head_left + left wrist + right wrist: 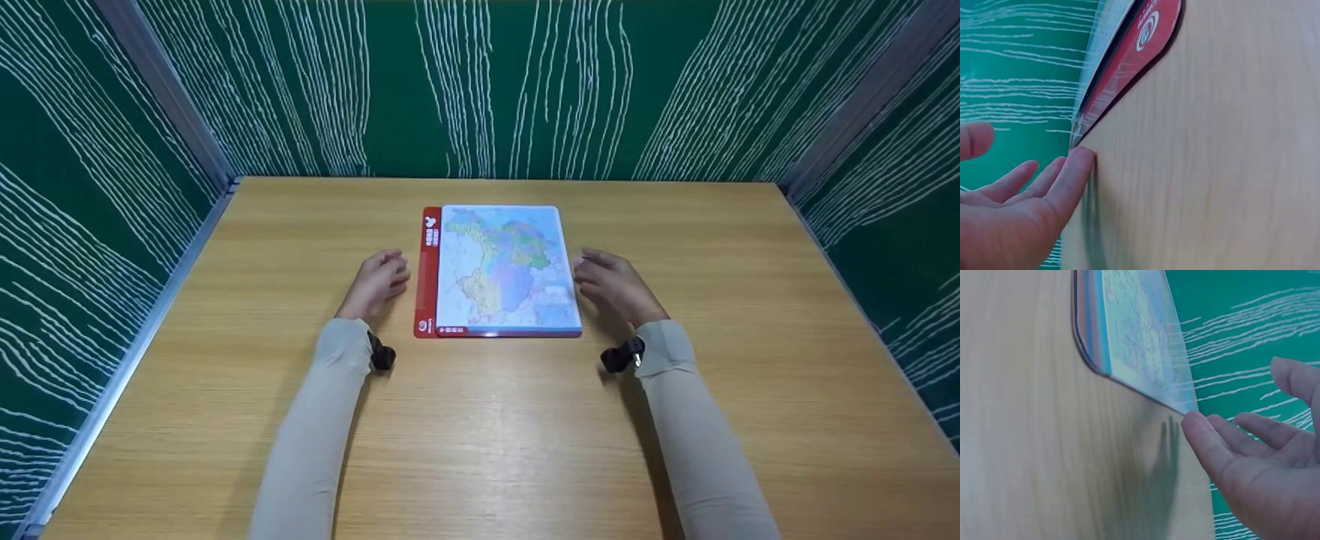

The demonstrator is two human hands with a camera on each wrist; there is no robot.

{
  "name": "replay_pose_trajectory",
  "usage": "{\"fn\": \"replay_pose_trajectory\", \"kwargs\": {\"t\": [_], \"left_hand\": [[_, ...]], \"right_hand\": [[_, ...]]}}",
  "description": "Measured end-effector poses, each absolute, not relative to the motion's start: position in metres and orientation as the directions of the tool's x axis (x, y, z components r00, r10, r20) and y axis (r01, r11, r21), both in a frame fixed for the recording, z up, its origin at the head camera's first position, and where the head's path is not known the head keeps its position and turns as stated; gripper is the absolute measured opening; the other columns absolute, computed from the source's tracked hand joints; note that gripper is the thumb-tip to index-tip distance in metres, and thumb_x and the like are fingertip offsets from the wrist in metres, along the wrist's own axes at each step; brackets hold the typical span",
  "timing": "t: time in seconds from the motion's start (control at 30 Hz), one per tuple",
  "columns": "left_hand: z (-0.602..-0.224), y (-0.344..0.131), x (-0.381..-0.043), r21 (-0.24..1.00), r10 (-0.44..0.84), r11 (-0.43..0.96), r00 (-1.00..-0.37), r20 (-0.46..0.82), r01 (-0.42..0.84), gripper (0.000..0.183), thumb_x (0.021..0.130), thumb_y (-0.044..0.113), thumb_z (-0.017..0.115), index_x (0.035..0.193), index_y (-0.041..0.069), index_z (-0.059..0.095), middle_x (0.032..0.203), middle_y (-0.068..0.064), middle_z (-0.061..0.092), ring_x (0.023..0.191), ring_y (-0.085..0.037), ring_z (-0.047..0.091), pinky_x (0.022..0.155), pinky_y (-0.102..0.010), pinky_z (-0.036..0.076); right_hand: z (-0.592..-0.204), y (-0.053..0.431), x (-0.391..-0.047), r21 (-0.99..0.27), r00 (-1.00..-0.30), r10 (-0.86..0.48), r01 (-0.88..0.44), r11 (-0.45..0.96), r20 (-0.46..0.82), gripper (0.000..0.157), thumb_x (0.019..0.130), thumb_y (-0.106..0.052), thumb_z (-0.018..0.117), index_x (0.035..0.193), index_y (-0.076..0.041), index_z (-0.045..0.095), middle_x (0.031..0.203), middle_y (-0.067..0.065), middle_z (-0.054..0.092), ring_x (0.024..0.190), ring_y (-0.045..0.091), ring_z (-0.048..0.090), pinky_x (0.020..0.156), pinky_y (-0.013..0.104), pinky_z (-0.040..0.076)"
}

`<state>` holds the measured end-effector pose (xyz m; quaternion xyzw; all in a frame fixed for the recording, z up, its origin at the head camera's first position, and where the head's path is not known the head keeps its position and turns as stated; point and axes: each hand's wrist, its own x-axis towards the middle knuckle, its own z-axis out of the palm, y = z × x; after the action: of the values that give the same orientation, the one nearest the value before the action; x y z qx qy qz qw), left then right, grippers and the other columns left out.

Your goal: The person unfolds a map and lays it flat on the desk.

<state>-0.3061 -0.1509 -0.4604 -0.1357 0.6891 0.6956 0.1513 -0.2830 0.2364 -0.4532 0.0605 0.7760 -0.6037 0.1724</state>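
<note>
A flat rectangular map board [502, 270] lies on the wooden table, its face printed with a coloured map. Along its left side shows a red strip [427, 277] with white print. My left hand [377, 283] hovers just left of that strip, fingers loosely bent and thumb apart in the left wrist view. On the other side, my right hand [613, 285] is close by the board's right edge, its fingertips [1193, 422] near the corner in the right wrist view. Both hands hold nothing.
The table [495, 442] extends around the board on all sides. Green walls [405, 90] with white wavy lines rise behind it and at both sides, with grey metal posts [172, 90] at the corners. A small black camera [382, 354] sits at each wrist.
</note>
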Motion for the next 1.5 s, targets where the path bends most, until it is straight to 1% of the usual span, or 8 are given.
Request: {"fn": "replay_pose_trajectory", "kwargs": {"t": [0.2, 0.37, 0.53, 0.67, 0.8, 1.03, 1.33, 1.5], "left_hand": [[-0.465, -0.156, -0.308, 0.896, 0.050, -0.157, -0.909, -0.413, -0.415, 0.048, 0.101, 0.015, 0.045, 0.147, 0.005, 0.033, 0.143, -0.016, 0.045, 0.129, -0.028, 0.048, 0.107, -0.037, 0.043], [-0.467, -0.158, -0.312, 0.882, 0.063, -0.187, -0.901, -0.429, -0.432, 0.045, 0.103, 0.019, 0.042, 0.145, 0.005, 0.034, 0.141, -0.016, 0.048, 0.127, -0.027, 0.052, 0.106, -0.037, 0.044], [-0.468, -0.159, -0.316, 0.853, 0.058, -0.208, -0.876, -0.479, -0.479, 0.040, 0.102, 0.021, 0.046, 0.137, 0.003, 0.042, 0.136, -0.015, 0.055, 0.121, -0.025, 0.058, 0.100, -0.033, 0.049], [-0.470, -0.161, -0.319, 0.825, 0.045, -0.241, -0.855, -0.516, -0.511, 0.037, 0.101, 0.019, 0.047, 0.133, 0.000, 0.046, 0.133, -0.015, 0.058, 0.117, -0.024, 0.061, 0.096, -0.031, 0.052], [-0.469, -0.159, -0.321, 0.805, 0.046, -0.252, -0.838, -0.544, -0.536, 0.037, 0.101, 0.018, 0.047, 0.133, 0.000, 0.047, 0.132, -0.015, 0.059, 0.115, -0.023, 0.063, 0.095, -0.029, 0.052], [-0.467, -0.155, -0.323, 0.807, 0.055, -0.236, -0.837, -0.544, -0.541, 0.035, 0.100, 0.016, 0.048, 0.131, -0.002, 0.049, 0.132, -0.017, 0.059, 0.112, -0.024, 0.064, 0.096, -0.029, 0.051], [-0.464, -0.156, -0.324, 0.810, 0.026, -0.218, -0.833, -0.552, -0.544, 0.032, 0.100, 0.014, 0.051, 0.129, 0.000, 0.051, 0.120, -0.014, 0.065, 0.101, -0.020, 0.069, 0.090, -0.027, 0.054], [-0.467, -0.155, -0.324, 0.809, 0.027, -0.219, -0.832, -0.554, -0.545, 0.033, 0.099, 0.011, 0.051, 0.130, 0.000, 0.050, 0.120, -0.015, 0.065, 0.099, -0.020, 0.069, 0.090, -0.027, 0.054]], "right_hand": [[-0.459, 0.240, -0.292, -0.912, -0.912, -0.129, 0.361, 0.194, -0.389, 0.069, 0.100, -0.036, 0.049, 0.154, -0.008, 0.017, 0.154, 0.014, 0.032, 0.139, 0.025, 0.038, 0.113, 0.034, 0.036], [-0.462, 0.241, -0.298, -0.905, -0.908, -0.102, 0.385, 0.181, -0.407, 0.063, 0.102, -0.031, 0.046, 0.153, -0.004, 0.019, 0.150, 0.015, 0.038, 0.137, 0.024, 0.042, 0.112, 0.033, 0.037], [-0.461, 0.237, -0.304, -0.887, -0.890, -0.086, 0.430, 0.169, -0.448, 0.059, 0.101, -0.024, 0.047, 0.150, 0.000, 0.024, 0.146, 0.015, 0.043, 0.133, 0.023, 0.046, 0.112, 0.033, 0.037], [-0.460, 0.235, -0.308, -0.860, -0.866, -0.068, 0.477, 0.179, -0.495, 0.057, 0.100, -0.023, 0.050, 0.148, -0.001, 0.029, 0.145, 0.015, 0.044, 0.130, 0.023, 0.048, 0.112, 0.033, 0.037], [-0.459, 0.236, -0.310, -0.848, -0.854, -0.061, 0.502, 0.170, -0.517, 0.053, 0.099, -0.021, 0.051, 0.146, -0.001, 0.035, 0.145, 0.014, 0.044, 0.131, 0.023, 0.047, 0.113, 0.035, 0.035], [-0.462, 0.241, -0.308, -0.855, -0.857, -0.073, 0.497, 0.148, -0.510, 0.059, 0.098, -0.021, 0.055, 0.148, 0.000, 0.030, 0.150, 0.015, 0.039, 0.136, 0.023, 0.042, 0.115, 0.035, 0.032], [-0.467, 0.239, -0.310, -0.888, -0.886, -0.104, 0.437, 0.146, -0.453, 0.056, 0.097, -0.014, 0.055, 0.146, 0.003, 0.034, 0.148, 0.020, 0.040, 0.136, 0.025, 0.043, 0.112, 0.031, 0.036], [-0.470, 0.237, -0.310, -0.870, -0.883, -0.080, 0.436, 0.230, -0.463, 0.054, 0.096, -0.014, 0.058, 0.145, 0.000, 0.039, 0.146, 0.018, 0.044, 0.128, 0.021, 0.049, 0.107, 0.029, 0.042]]}}
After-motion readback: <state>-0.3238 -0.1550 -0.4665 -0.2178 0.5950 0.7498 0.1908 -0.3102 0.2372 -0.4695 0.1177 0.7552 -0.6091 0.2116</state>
